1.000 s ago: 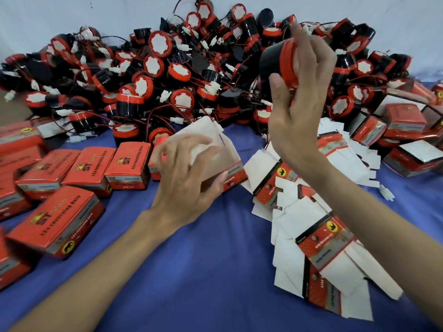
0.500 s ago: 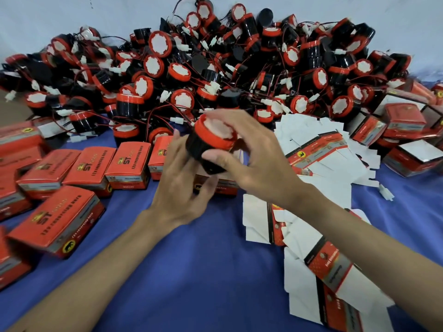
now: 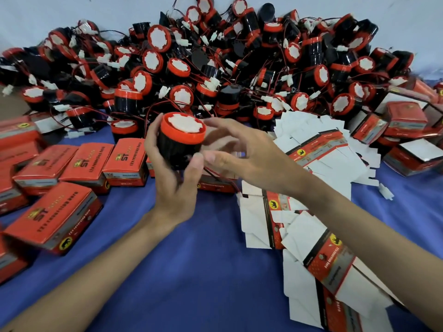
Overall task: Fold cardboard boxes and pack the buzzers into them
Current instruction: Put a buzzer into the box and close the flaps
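A blue cloth (image 3: pixel 191 271) is spread over the surface before me, with a pale wall (image 3: pixel 72 10) behind it. At far left is a brown patch (image 3: pixel 10 105), perhaps bare tabletop.

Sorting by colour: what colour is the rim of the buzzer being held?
The buzzer has a red rim; head view.

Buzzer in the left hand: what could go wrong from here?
1. The left hand alone grips the buzzer; the right hand is blurred and open beside it, so a handover could fumble it.
2. Its red wire hangs below and may snag or stay outside the box.
3. The right forearm lies over the flat box blanks and could sweep them.
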